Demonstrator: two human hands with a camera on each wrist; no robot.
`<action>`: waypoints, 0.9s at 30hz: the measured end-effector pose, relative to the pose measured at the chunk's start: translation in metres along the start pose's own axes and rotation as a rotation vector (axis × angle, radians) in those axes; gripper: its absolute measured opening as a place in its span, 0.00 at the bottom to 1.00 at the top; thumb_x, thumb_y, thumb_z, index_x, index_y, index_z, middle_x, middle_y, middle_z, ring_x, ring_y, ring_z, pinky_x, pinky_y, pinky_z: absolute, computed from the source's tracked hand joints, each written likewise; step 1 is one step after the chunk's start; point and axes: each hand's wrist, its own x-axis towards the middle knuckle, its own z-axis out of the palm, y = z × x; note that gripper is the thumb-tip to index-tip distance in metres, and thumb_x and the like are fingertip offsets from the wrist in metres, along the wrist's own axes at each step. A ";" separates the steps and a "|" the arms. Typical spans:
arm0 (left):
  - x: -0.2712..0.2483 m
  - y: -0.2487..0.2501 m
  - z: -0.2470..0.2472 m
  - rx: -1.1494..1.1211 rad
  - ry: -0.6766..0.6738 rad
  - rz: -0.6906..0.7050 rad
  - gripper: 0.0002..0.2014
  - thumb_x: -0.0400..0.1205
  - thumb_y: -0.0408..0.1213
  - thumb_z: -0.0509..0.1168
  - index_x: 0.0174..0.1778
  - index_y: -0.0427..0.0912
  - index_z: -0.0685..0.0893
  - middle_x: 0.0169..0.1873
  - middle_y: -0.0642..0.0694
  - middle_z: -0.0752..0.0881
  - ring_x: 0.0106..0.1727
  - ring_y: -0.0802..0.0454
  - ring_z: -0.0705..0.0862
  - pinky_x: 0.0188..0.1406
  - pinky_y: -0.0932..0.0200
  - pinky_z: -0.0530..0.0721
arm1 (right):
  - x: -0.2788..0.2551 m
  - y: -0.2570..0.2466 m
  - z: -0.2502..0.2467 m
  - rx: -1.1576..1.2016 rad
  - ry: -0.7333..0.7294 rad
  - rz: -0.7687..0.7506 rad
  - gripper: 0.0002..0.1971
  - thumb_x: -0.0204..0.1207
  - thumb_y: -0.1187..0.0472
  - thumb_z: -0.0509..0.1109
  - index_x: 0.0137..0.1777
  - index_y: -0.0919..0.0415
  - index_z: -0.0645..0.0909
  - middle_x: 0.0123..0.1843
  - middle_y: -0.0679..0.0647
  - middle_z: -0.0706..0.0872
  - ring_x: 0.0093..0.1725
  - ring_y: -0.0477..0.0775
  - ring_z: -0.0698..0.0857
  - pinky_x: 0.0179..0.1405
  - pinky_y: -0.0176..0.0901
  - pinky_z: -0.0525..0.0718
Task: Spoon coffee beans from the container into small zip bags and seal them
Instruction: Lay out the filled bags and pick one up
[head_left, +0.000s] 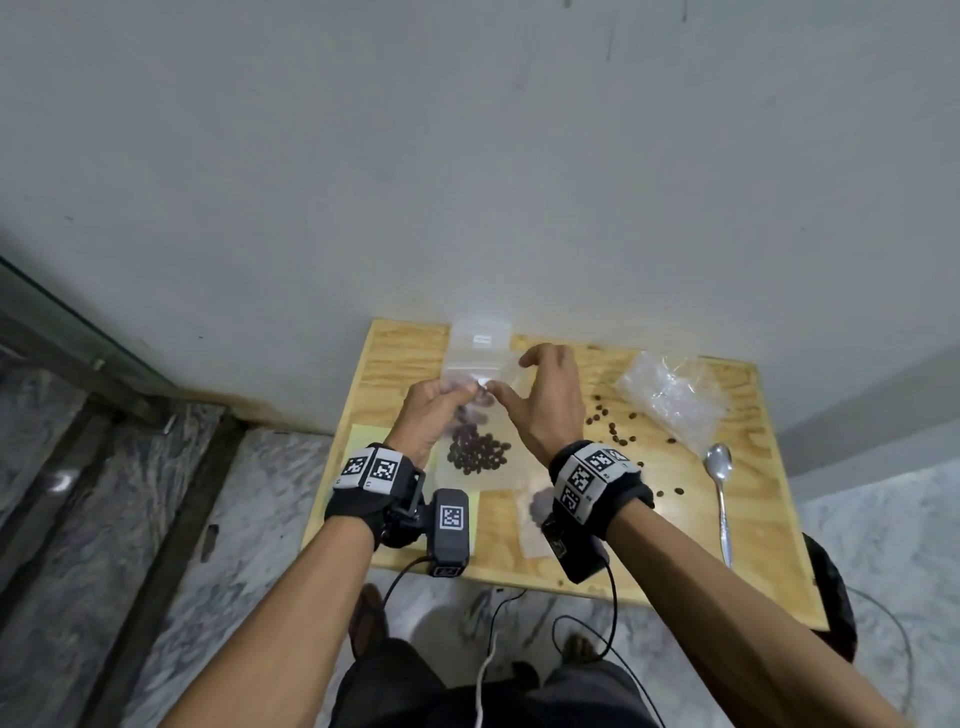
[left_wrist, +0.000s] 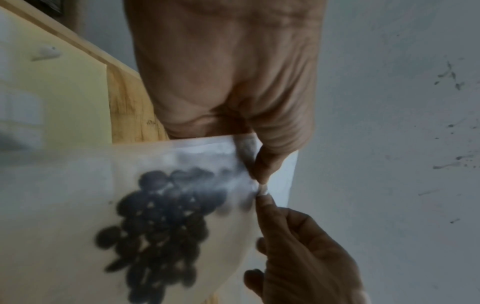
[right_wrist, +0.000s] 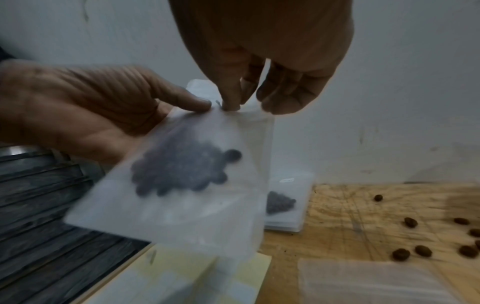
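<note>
A small clear zip bag (head_left: 480, 470) with a clump of coffee beans (head_left: 478, 451) hangs above the wooden table (head_left: 675, 551). My left hand (head_left: 463, 387) pinches its top edge from the left. My right hand (head_left: 500, 391) pinches the same edge right beside it, with its other fingers spread. In the left wrist view my left hand (left_wrist: 259, 176) and my right hand (left_wrist: 265, 200) meet on the edge of the bag (left_wrist: 78, 185). In the right wrist view my right hand (right_wrist: 231, 107) nips the top of the bag (right_wrist: 182, 214). A metal spoon (head_left: 721, 488) lies at the right.
A crumpled clear plastic bag (head_left: 670, 397) lies at the back right, with loose beans (head_left: 613, 431) scattered before it. A stack of zip bags (head_left: 480, 340) leans on the wall. Another bag holding beans (head_left: 535, 512) lies under my right wrist. Yellow paper (head_left: 363, 441) sits at the left edge.
</note>
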 end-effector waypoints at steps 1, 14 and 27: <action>0.000 0.000 0.000 0.002 -0.007 0.002 0.07 0.86 0.33 0.64 0.46 0.41 0.88 0.46 0.41 0.92 0.44 0.43 0.90 0.36 0.56 0.86 | 0.002 0.003 -0.001 0.060 -0.006 0.059 0.29 0.68 0.45 0.79 0.62 0.59 0.73 0.59 0.52 0.76 0.53 0.50 0.77 0.48 0.42 0.80; 0.006 0.001 0.004 0.031 0.001 -0.049 0.11 0.78 0.39 0.74 0.51 0.36 0.87 0.41 0.42 0.91 0.36 0.50 0.89 0.35 0.56 0.85 | 0.005 0.001 -0.019 0.803 -0.310 0.382 0.22 0.72 0.65 0.78 0.64 0.56 0.75 0.50 0.59 0.90 0.41 0.50 0.89 0.34 0.36 0.81; 0.022 -0.005 0.001 0.132 0.039 -0.051 0.03 0.81 0.32 0.71 0.43 0.36 0.84 0.38 0.35 0.89 0.31 0.47 0.84 0.34 0.52 0.83 | 0.010 0.009 -0.007 0.834 -0.304 0.464 0.20 0.73 0.70 0.76 0.63 0.60 0.77 0.51 0.58 0.92 0.48 0.57 0.91 0.48 0.52 0.90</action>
